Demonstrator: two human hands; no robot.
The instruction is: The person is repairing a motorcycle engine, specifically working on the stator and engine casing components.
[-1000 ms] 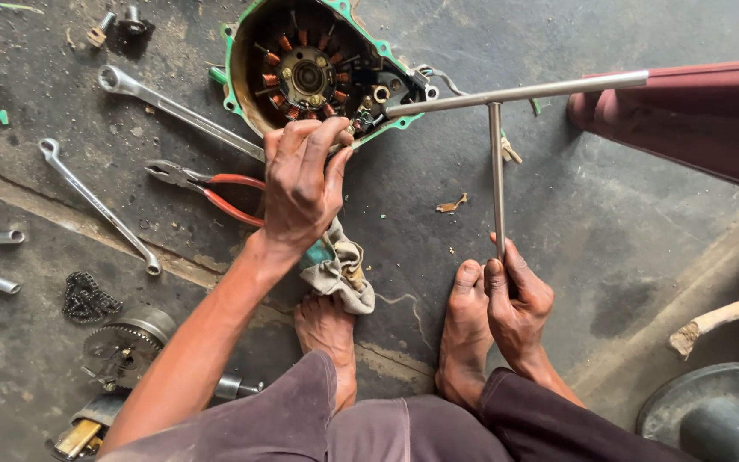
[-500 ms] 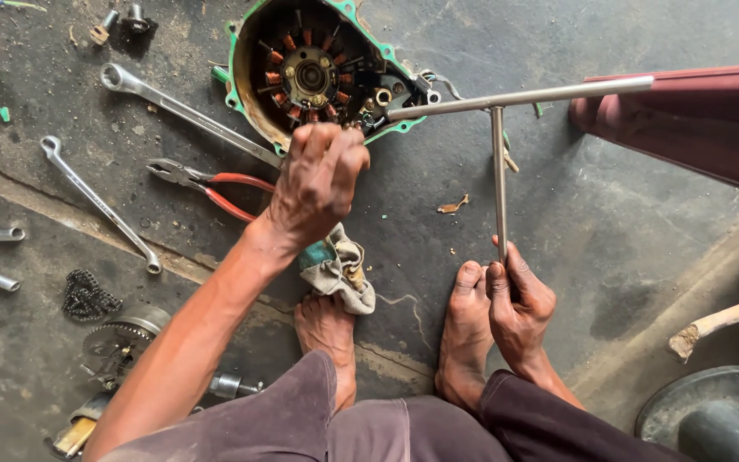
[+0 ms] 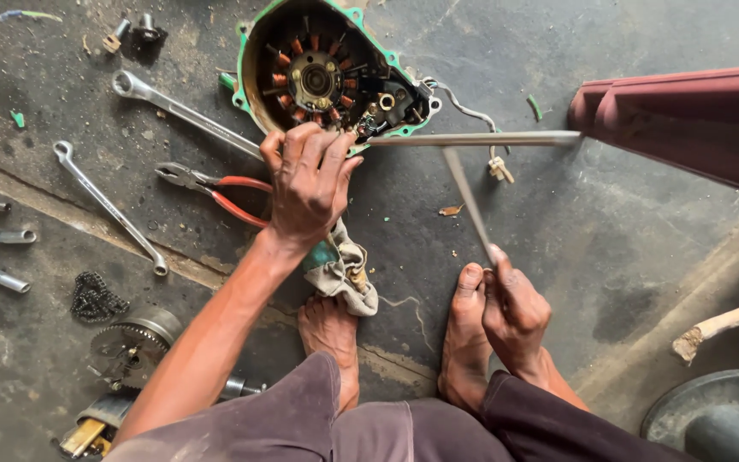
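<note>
Down on the floor, near the top centre of the frame, lies a round engine cover with a green gasket rim and a ring of copper-wound coils inside. The left hand rests on its lower edge, fingers curled over the rim and closed upon it. A long metal T-handle wrench runs in from the right toward the cover's lower right side; its crossbar slants down to the right hand, lower right of centre, which is closed around the bar's end.

Just left of the left hand lie red-handled pliers, and above them a long spanner points toward the cover. A second spanner lies farther left, well apart. A dirty rag sits under the left wrist, touching the toes of the left foot; the right foot stands just beside the right hand.

The surface is dark, oil-stained concrete floor, cracked and scattered with chips. A coiled chain and a toothed gear lie at lower left. A dark red panel juts in at the upper right, and a grey round object fills the lower right corner.
</note>
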